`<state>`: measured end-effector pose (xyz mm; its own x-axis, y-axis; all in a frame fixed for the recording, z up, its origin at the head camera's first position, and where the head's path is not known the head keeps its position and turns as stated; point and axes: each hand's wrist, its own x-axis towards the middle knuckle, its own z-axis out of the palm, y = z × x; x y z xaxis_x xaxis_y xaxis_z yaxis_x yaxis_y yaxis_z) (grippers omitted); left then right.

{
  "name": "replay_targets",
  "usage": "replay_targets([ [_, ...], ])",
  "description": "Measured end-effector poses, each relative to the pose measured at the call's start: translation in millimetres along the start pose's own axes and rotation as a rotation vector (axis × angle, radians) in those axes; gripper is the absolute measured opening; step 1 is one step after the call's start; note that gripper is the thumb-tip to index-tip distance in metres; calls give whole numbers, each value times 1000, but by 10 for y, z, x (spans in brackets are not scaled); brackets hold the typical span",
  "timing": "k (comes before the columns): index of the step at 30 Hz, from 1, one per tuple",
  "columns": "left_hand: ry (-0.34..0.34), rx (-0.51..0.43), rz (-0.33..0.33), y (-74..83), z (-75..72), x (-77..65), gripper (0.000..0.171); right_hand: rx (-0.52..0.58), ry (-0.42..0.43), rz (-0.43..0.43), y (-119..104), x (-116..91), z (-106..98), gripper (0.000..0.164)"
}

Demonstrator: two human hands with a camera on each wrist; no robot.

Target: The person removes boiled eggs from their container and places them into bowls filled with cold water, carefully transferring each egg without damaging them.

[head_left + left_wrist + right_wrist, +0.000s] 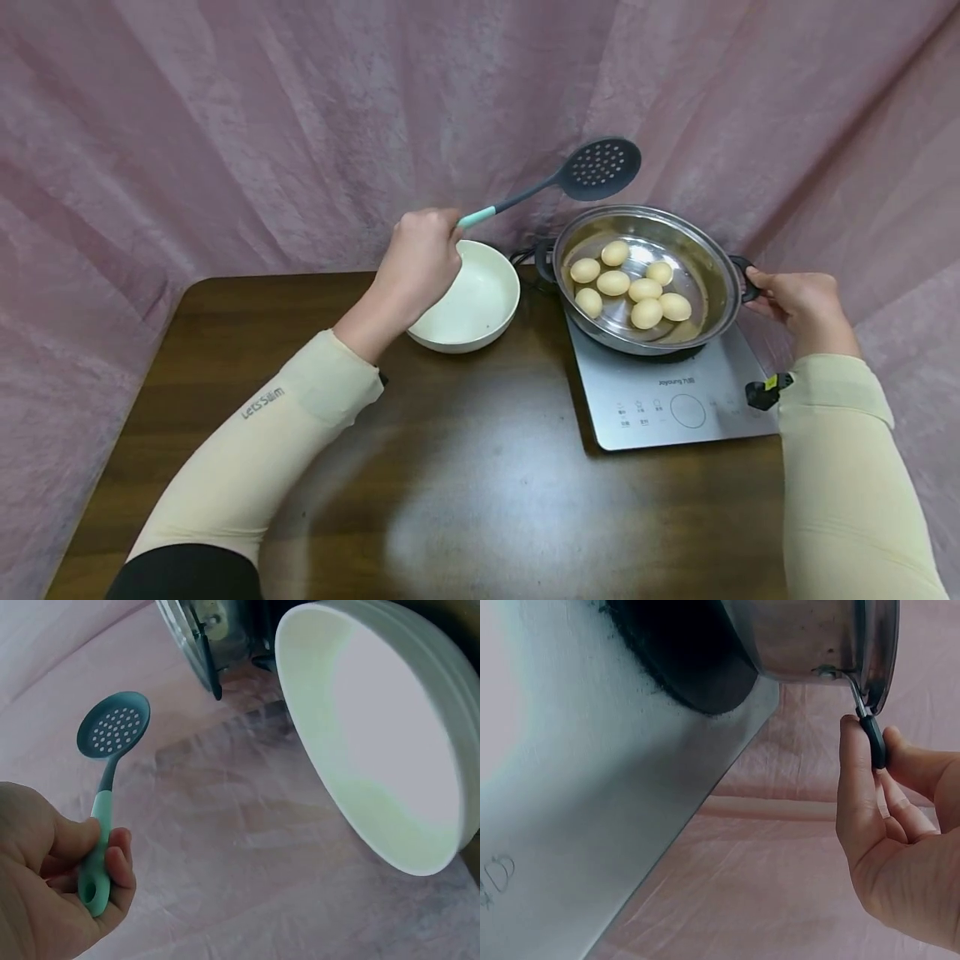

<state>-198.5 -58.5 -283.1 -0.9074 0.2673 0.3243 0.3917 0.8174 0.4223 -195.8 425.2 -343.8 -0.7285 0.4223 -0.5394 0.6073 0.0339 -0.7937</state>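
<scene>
My left hand (422,265) grips the mint-green handle of a slotted skimmer (600,169), its dark perforated head held up behind the pot. In the left wrist view the skimmer (114,727) carries nothing, and its handle runs between thumb and curled fingers. My right hand (806,304) pinches the black side handle of a steel pot (645,214). Several pale eggs (613,283) lie in the pot in shallow liquid. The right wrist view shows thumb and fingers on the black handle (877,744). Below my left hand stands a white bowl (468,304).
The pot is over a silver induction cooker (675,417) at the right of the brown wooden table (525,500). Black cable (522,254) lies between bowl and pot. A pink curtain (375,125) hangs behind the table.
</scene>
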Motion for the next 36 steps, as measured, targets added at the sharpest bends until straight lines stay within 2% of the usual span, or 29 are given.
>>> replay_targets([
  [5,-1,94,50,99,52,106,12,1,-24,-27,-20,-27,23,22],
  [9,5,160,106,149,123,204,17,11,-34,-52,-41,-21,34,21],
  [16,-7,315,186,263,282,312,15,-29,-7,-17,-32,13,13,20],
  [22,59,433,286,360,397,400,12,-39,-13,-16,-106,42,-4,21],
  [26,64,474,309,397,498,423,20,-64,-24,2,-144,56,-11,20],
  [32,52,516,318,497,657,462,19,-14,-31,8,-138,75,-74,22],
  [36,53,559,333,589,788,486,23,-23,-18,15,-99,41,-163,23],
])
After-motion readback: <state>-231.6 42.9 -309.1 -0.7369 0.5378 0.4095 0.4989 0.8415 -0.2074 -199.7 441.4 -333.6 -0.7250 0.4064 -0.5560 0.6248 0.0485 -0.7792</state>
